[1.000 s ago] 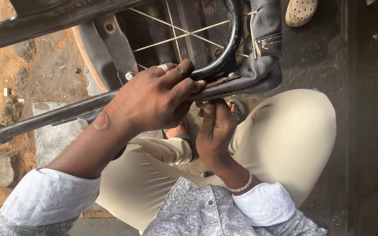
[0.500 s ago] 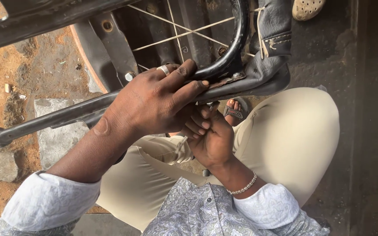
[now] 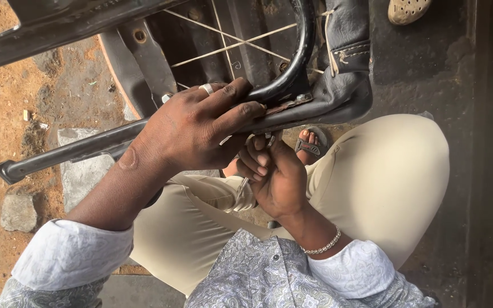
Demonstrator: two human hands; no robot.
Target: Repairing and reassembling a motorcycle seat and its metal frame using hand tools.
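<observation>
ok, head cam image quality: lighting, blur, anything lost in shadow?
Head view: soft daylight, no glare; the left hand on the dark metal bar is sharp and evenly lit. The right hand below it is shaded, so the thin metal tool it grips is hard to make out. The wheel spokes are clear; the ground at the right edge is nearly black.

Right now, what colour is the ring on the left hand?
Silver, on the left hand's ring; head view.

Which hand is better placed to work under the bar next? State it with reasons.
Right. The right hand is closed on the thin metal tool, its tip up at the underside of the frame bar. The left hand is wrapped over that bar, probably steadying it.
</observation>
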